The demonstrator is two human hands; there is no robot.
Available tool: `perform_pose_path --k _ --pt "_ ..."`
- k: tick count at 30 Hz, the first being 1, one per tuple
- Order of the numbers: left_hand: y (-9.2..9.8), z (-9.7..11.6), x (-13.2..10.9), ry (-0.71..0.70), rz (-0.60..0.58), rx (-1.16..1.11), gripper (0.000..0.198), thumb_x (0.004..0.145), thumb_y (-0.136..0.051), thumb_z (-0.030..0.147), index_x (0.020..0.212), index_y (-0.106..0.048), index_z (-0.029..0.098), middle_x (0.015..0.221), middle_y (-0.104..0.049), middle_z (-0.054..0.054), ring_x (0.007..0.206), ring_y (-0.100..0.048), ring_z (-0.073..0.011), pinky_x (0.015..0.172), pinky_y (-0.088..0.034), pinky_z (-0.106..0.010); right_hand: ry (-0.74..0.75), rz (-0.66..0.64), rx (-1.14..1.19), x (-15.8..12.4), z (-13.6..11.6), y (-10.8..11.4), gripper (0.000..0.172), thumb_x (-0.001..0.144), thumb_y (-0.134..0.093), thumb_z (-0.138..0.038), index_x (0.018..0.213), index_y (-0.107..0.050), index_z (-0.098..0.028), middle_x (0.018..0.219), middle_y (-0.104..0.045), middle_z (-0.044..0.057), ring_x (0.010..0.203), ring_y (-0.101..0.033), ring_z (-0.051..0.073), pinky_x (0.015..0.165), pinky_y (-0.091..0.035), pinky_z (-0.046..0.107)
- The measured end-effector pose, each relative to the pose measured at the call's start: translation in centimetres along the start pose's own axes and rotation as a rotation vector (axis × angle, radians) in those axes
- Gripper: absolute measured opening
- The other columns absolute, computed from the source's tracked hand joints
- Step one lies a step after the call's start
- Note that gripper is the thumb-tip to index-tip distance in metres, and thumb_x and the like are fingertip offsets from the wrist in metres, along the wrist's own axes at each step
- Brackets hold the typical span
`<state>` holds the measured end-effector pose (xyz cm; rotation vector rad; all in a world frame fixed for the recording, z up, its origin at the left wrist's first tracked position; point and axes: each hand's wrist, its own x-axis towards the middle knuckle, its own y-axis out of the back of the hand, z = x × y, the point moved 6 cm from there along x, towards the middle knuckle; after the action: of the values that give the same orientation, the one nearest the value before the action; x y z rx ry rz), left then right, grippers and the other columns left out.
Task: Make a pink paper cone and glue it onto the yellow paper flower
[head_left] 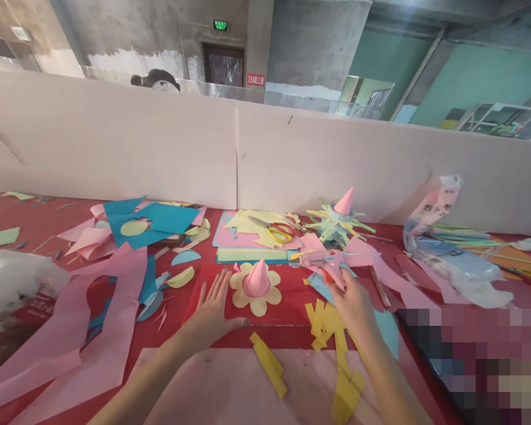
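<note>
Pink cutout (pixel 331 267) sits in the right hand (pixel 353 301), fingers pinched on its near edge, held just above the red table (pixel 292 307) right of centre. Something thin and pale with a yellow tip (pixel 307 255) pokes out left from the cutout; can't tell what it is or whether the hand grips it too. Left hand (pixel 212 310) is flat and spread, palm down on a red sheet (pixel 287 313), holding nothing. Just right of its fingers: a yellow flower (pixel 265 295) with a pink cone (pixel 256 278) upright on its middle, both on the same red sheet. Yellow strips (pixel 323 321) lie scattered below the right hand, a couple more (pixel 269 363) on the pink sheet (pixel 230 389) at the near edge between the forearms. Behind the cutout, a green spiky piece (pixel 331 227) with another pink cone (pixel 345 202) on top, near the white partition (pixel 159 147). Scissors (pixel 277 230), red and yellow handles, rest on a stack of yellow and pink paper (pixel 243 239) mid-table, well behind the flower. Left side: blue paper (pixel 159 221) with a round hole cut in it, pink offcuts (pixel 106 313) trailing toward the near edge, small blue and yellow half-circles (pixel 181 276) between them and the left hand. Far right: clear plastic bag (pixel 442 260) over long coloured strips. Lower right corner is pixelated, unreadable.
</note>
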<state>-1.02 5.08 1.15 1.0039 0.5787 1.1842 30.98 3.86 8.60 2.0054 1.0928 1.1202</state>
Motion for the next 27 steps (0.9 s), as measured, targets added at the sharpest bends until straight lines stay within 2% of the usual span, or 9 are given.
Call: perform_pose_path --k 1,3,6,9,12,14,18,22,27 --pt "0.5 0.5 0.2 0.001 0.018 -0.055 0.095 0.079 -0.051 0.065 0.151 -0.010 0.019 0.156 -0.019 -0.017 0.144 -0.013 -0.0337 0.114 -0.012 -0.057 -0.035 -0.100 0.035 -0.4 -0.7 -1.3 0.038 0.080 -0.042 -0.034 0.110 -0.059 -0.017 0.088 -0.067 0.011 0.075 -0.062 0.023 0.061 -0.042 0.029" --pt "1.6 1.5 0.8 0.005 0.085 -0.182 0.078 0.089 -0.041 0.058 0.150 -0.011 0.021 0.157 -0.018 -0.014 0.145 -0.014 -0.0297 0.115 -0.015 -0.053 -0.081 -0.218 0.092 -1.0 -2.0 -3.2 0.039 0.080 -0.041 -0.032 0.112 -0.057 -0.016 0.087 -0.066 0.010 0.076 -0.062 0.023 0.064 -0.043 0.029" --pt "3.1 2.5 1.8 0.046 0.264 -0.341 0.055 0.095 -0.035 0.048 0.143 -0.028 0.023 0.151 -0.033 -0.011 0.140 -0.029 -0.0237 0.113 -0.028 -0.043 -0.126 -0.311 0.148 -1.2 -3.0 -5.1 0.046 0.075 -0.043 -0.028 0.118 -0.052 -0.014 0.092 -0.064 0.011 0.079 -0.061 0.023 0.067 -0.043 0.030" --pt "3.5 2.5 2.4 0.032 0.441 -0.390 0.036 0.097 -0.034 0.038 0.125 -0.048 0.021 0.129 -0.055 -0.010 0.122 -0.050 -0.0211 0.102 -0.041 -0.037 -0.178 -0.338 0.232 -0.9 -2.3 -6.1 0.047 0.073 -0.045 -0.028 0.118 -0.051 -0.016 0.094 -0.063 0.009 0.081 -0.060 0.023 0.069 -0.042 0.030" --pt "3.3 2.3 2.3 -0.022 0.557 -0.312 0.021 0.095 -0.038 0.029 0.100 -0.057 0.020 0.099 -0.064 -0.006 0.096 -0.060 -0.0191 0.084 -0.048 -0.033 -0.254 -0.338 0.327 -0.9 -0.7 -6.6 0.039 0.074 -0.044 -0.032 0.109 -0.054 -0.020 0.081 -0.062 0.004 0.072 -0.058 0.022 0.065 -0.042 0.030" --pt "2.9 2.6 2.2 -0.111 0.549 -0.239 0.016 0.094 -0.043 0.025 0.089 -0.058 0.020 0.085 -0.063 -0.004 0.081 -0.059 -0.0168 0.074 -0.047 -0.030 -0.293 -0.342 0.359 -1.0 0.2 -6.7 0.035 0.075 -0.043 -0.037 0.103 -0.056 -0.021 0.072 -0.059 0.002 0.066 -0.055 0.021 0.061 -0.040 0.030" --pt "2.2 3.8 2.0 -0.310 0.396 -0.172 0.013 0.091 -0.050 0.021 0.083 -0.060 0.020 0.076 -0.061 -0.001 0.071 -0.055 -0.0134 0.066 -0.044 -0.025 -0.300 -0.320 0.364 -1.1 0.9 -6.3 0.036 0.081 -0.041 -0.053 0.089 -0.058 -0.022 0.065 -0.057 0.001 0.062 -0.053 0.020 0.057 -0.037 0.029" --pt "2.0 4.1 1.9 -0.356 0.311 -0.187 0.013 0.090 -0.055 0.024 0.079 -0.062 0.019 0.076 -0.061 -0.002 0.070 -0.055 -0.0122 0.066 -0.045 -0.025 -0.323 -0.314 0.315 -1.1 1.3 -6.2 0.046 0.082 -0.038 -0.065 0.073 -0.053 -0.023 0.059 -0.053 0.001 0.058 -0.050 0.019 0.055 -0.036 0.028" --pt "1.8 4.9 1.7 -0.441 0.236 -0.194 0.020 0.092 -0.051 0.026 0.086 -0.069 0.019 0.072 -0.064 -0.002 0.066 -0.058 -0.0108 0.062 -0.045 -0.023 -0.316 -0.320 0.309 -1.1 1.5 -6.3 0.050 0.081 -0.038 -0.069 0.069 -0.052 -0.023 0.056 -0.052 0.001 0.055 -0.049 0.018 0.053 -0.033 0.027"
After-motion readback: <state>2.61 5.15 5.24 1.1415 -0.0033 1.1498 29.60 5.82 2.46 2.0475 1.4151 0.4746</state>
